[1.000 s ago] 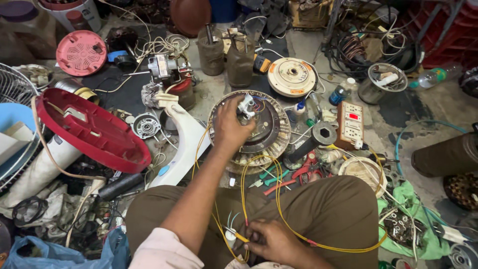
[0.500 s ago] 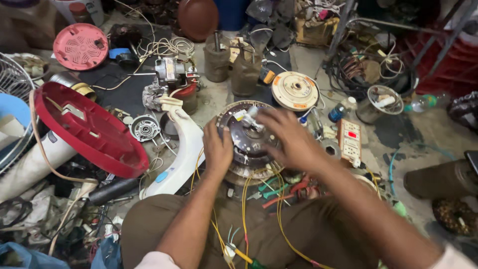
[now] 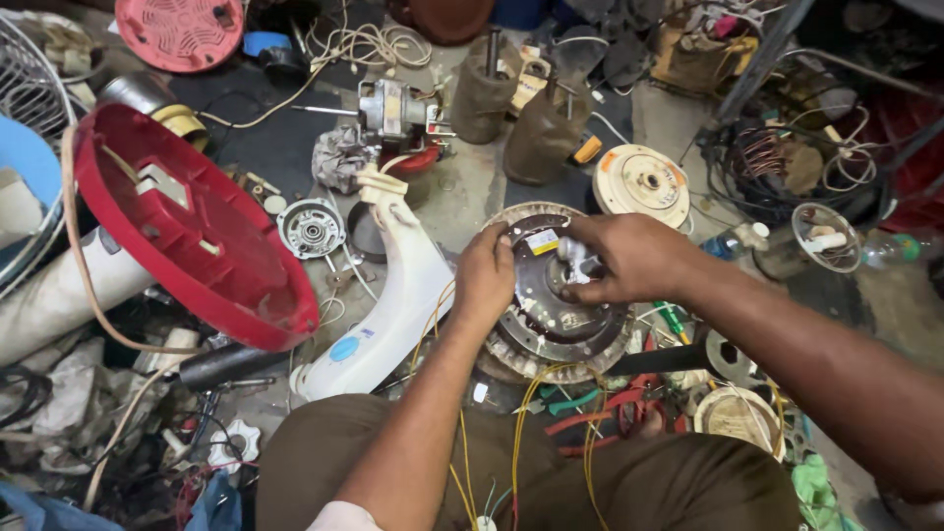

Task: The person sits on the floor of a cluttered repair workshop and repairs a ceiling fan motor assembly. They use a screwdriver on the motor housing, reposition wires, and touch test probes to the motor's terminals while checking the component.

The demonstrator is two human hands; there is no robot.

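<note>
Two hands are on the round fan motor (image 3: 551, 300), which lies on the floor in front of the person's knees, between the white fan stand (image 3: 393, 295) and the red-handled pliers (image 3: 610, 408). The left hand (image 3: 484, 280) lies curled over the motor's left rim and presses on it. The right hand (image 3: 629, 258) pinches the metal shaft (image 3: 575, 261) at the motor's centre with its fingertips. Yellow wires (image 3: 521, 433) run from the motor toward the person. A red fan base (image 3: 187, 221) stands tilted at the left.
</note>
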